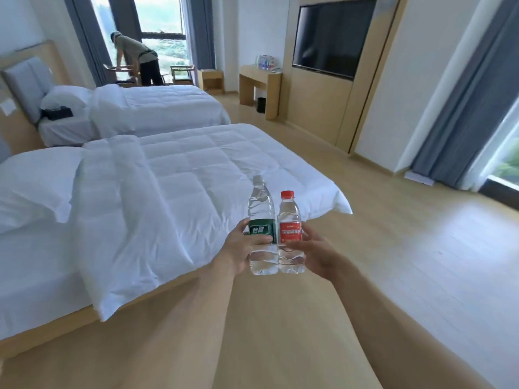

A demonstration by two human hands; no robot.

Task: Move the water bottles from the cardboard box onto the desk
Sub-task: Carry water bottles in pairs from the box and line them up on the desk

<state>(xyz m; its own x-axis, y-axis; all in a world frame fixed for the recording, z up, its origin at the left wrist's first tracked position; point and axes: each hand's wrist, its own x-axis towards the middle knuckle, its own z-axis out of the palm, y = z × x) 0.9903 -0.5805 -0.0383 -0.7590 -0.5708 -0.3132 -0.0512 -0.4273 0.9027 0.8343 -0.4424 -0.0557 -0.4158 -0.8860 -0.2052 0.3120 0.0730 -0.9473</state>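
Note:
My left hand [238,249] grips a tall clear water bottle with a green label [261,217] and a pale cap. My right hand [316,255] grips a shorter clear bottle with a red label and red cap [289,220]. Both bottles stand upright, side by side and touching, held out in front of me above the wooden floor. The wooden desk [259,80] stands far off against the right wall beside the TV panel, with several bottles [265,62] on its top. No cardboard box is in view.
Two white beds [157,175] fill the left side, the near one's corner just left of my hands. Bare wooden floor [393,234] runs along the right toward the desk. A wall TV [334,35] hangs past it. A person [137,57] bends over a small table by the far window.

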